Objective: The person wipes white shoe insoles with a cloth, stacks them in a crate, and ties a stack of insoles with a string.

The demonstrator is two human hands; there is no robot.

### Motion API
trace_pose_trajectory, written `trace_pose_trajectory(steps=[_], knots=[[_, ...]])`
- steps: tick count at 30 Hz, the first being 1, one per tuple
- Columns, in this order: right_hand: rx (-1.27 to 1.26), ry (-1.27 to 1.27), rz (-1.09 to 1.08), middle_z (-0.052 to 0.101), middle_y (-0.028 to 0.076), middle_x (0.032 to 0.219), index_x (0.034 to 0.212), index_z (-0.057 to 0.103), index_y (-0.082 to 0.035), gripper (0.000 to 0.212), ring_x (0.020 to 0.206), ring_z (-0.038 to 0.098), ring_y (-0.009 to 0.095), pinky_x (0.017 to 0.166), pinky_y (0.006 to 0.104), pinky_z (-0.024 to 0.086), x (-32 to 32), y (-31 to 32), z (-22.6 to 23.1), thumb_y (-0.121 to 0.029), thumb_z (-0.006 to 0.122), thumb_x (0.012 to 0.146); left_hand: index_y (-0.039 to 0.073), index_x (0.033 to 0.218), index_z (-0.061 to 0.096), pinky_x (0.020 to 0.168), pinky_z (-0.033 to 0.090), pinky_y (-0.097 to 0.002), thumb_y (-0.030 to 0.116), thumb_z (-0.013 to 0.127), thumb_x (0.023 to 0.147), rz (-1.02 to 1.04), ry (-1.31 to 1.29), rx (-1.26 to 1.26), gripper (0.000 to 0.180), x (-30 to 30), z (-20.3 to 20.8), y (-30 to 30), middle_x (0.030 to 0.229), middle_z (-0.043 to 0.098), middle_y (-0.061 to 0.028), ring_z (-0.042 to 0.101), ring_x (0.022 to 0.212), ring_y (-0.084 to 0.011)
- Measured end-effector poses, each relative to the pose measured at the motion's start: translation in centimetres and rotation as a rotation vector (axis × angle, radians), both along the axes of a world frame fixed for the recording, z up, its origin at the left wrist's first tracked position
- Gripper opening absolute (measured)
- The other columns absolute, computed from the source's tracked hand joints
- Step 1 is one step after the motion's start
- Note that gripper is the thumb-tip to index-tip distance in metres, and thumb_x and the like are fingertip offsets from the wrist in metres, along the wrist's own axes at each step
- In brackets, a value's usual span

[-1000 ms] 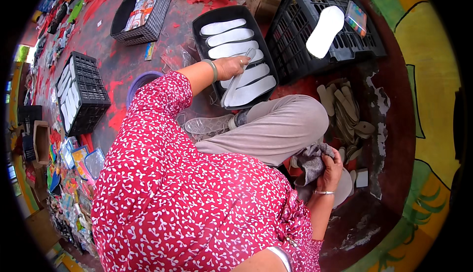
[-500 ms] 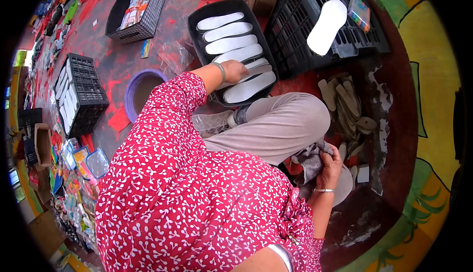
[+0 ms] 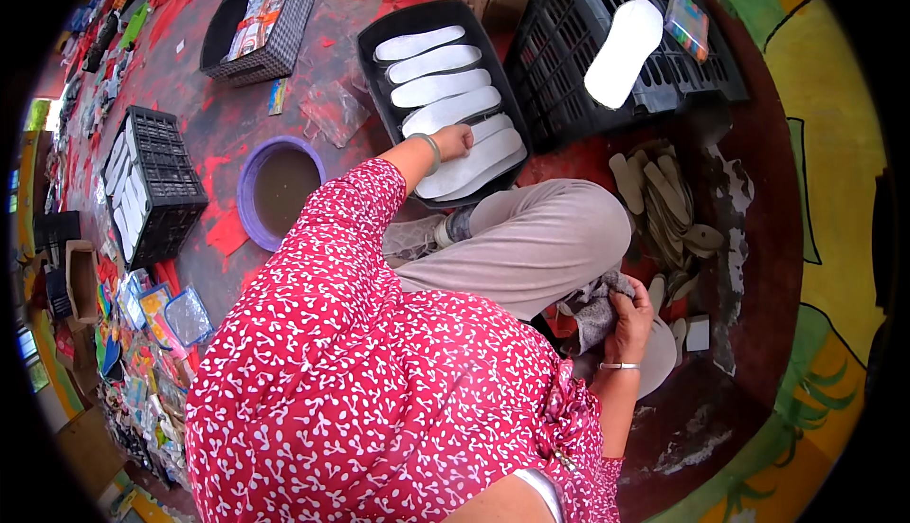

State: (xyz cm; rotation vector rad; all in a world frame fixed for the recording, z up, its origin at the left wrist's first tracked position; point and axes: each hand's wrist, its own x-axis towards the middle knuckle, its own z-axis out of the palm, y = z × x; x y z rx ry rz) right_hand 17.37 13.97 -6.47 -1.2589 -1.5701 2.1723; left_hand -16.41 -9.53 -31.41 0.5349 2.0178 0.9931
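left grip (image 3: 457, 141) lies over white insoles (image 3: 452, 109) in a black tray (image 3: 408, 22), whether pinching one i cannot tell from here, while my right grip (image 3: 633, 319) clasps grey cloth (image 3: 596, 322), the insoles, i judge, being light, bendable and best held at an edge.

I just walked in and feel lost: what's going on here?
The person's bare left hand is at the flat white shoe insoles lined up in an oblong black tray; whether it grips one is unclear. The right hand holds a crumpled grey cloth. Another white insole lies on a large black plastic crate.
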Motion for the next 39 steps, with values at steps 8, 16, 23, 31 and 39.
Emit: trace_pose_trajectory(steps=[8, 16, 23, 31, 39], knots=[[-0.011, -0.002, -0.036, 0.064, 0.009, 0.092, 0.106, 0.057, 0.002, 0.03, 0.077, 0.062, 0.016, 0.07, 0.0273, 0.051, -0.2, -0.2, 0.2, 0.008, 0.055, 0.076, 0.007, 0.093, 0.06, 0.069, 0.048, -0.0338, 0.007, 0.062, 0.071, 0.068, 0.015, -0.091, 0.022, 2.4, -2.7, 1.3, 0.083, 0.063, -0.0091, 0.059, 0.078, -0.0217], [-0.007, -0.011, -0.038, 0.063, 0.008, 0.09, 0.105, 0.058, 0.002, 0.03, 0.075, 0.061, 0.015, 0.069, 0.0259, 0.05, -0.2, -0.2, 0.0, 0.008, 0.055, 0.076, 0.005, 0.089, 0.06, 0.072, 0.048, -0.0381, 0.004, 0.058, 0.072, 0.203, 0.184, -0.092, 0.018, 3.7, -4.0, 1.7, 0.086, 0.065, -0.0158, 0.062, 0.081, -0.0311], [0.005, -0.019, -0.021, 0.063, 0.007, 0.09, 0.105, 0.058, 0.002, 0.029, 0.074, 0.061, 0.014, 0.068, 0.0251, 0.049, -0.3, -0.2, 0.0, 0.007, 0.056, 0.076, 0.005, 0.086, 0.063, 0.082, 0.046, -0.0405, 0.003, 0.054, 0.076, 0.05, 0.469, -0.153, 0.014, 5.0, -2.4, 2.3, 0.097, 0.063, -0.0186, 0.058, 0.094, -0.0354], [0.005, -0.008, -0.089, 0.063, 0.008, 0.09, 0.105, 0.058, 0.003, 0.03, 0.075, 0.061, 0.014, 0.068, 0.0247, 0.049, -0.6, -0.8, 1.0, 0.008, 0.055, 0.076, 0.001, 0.113, 0.058, 0.097, 0.042, -0.0397, 0.003, 0.048, 0.083, -0.259, 0.825, 0.188, 0.032, 6.1, 0.6, 0.1, 0.119, 0.056, -0.0205, 0.051, 0.114, -0.0356], [0.025, 0.075, -0.077, 0.064, 0.006, 0.088, 0.1, 0.062, 0.003, 0.025, 0.074, 0.061, 0.013, 0.068, 0.0243, 0.05, -0.7, -0.5, 0.8, 0.006, 0.055, 0.076, -0.001, 0.134, 0.039, 0.112, 0.027, -0.0345, 0.021, 0.074, 0.067, -0.82, 0.707, -0.217, 0.078, 7.4, 1.3, -0.4, 0.144, 0.032, -0.0197, 0.027, 0.136, -0.0312]])
